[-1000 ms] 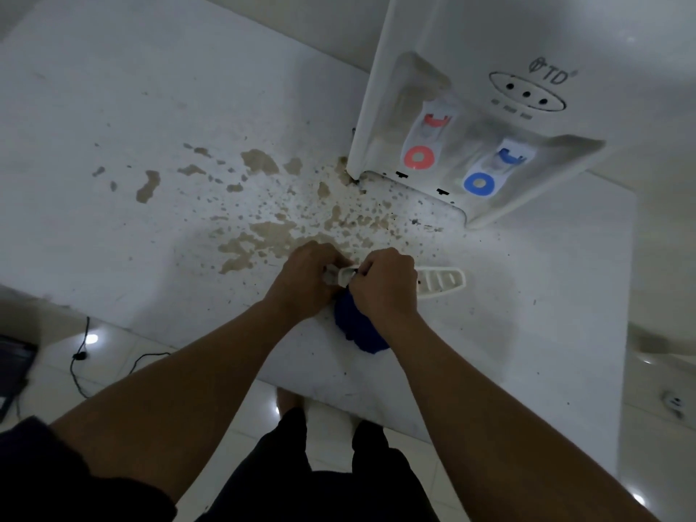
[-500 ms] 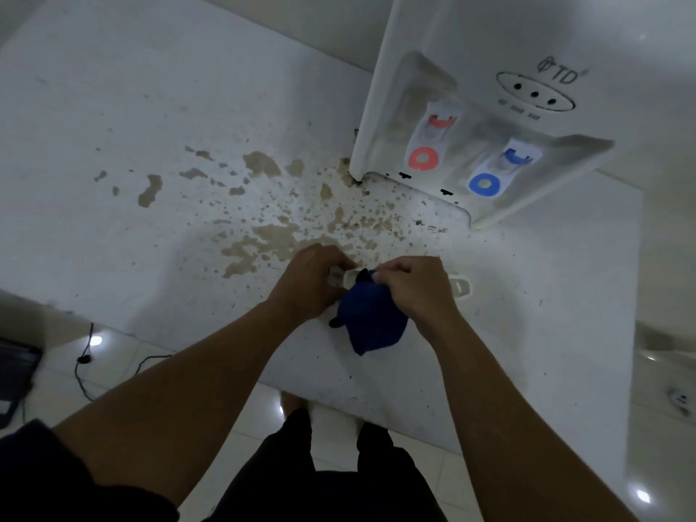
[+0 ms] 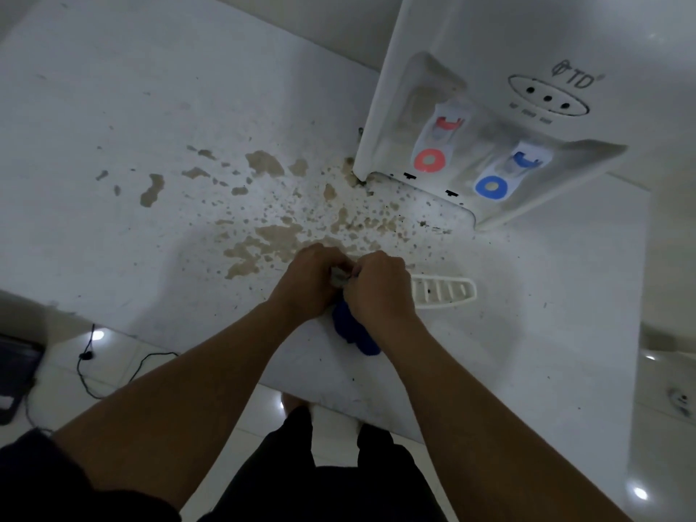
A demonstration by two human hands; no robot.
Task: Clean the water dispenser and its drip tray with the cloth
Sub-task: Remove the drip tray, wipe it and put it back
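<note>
A white slotted drip tray [image 3: 444, 292] lies on the white counter [image 3: 150, 118] in front of me. My left hand [image 3: 309, 282] grips its left end. My right hand [image 3: 380, 292] holds a dark blue cloth [image 3: 354, 331] against the tray's left part, and the cloth hangs out below the hand. Only the tray's right end shows past my knuckles. The white water dispenser [image 3: 489, 62] stands at the back right, with a red tap [image 3: 431, 158] and a blue tap [image 3: 491, 186] in its recess.
Brown stains [image 3: 271, 235] spread over the counter between the dispenser's foot and my hands. The counter's front edge runs just below my wrists. Tiled floor with a black cable [image 3: 86, 356] lies lower left. My legs stand below.
My right hand with the cloth slid back left along the tray, so the tray's right end is uncovered again. The left hand has kept its hold.
</note>
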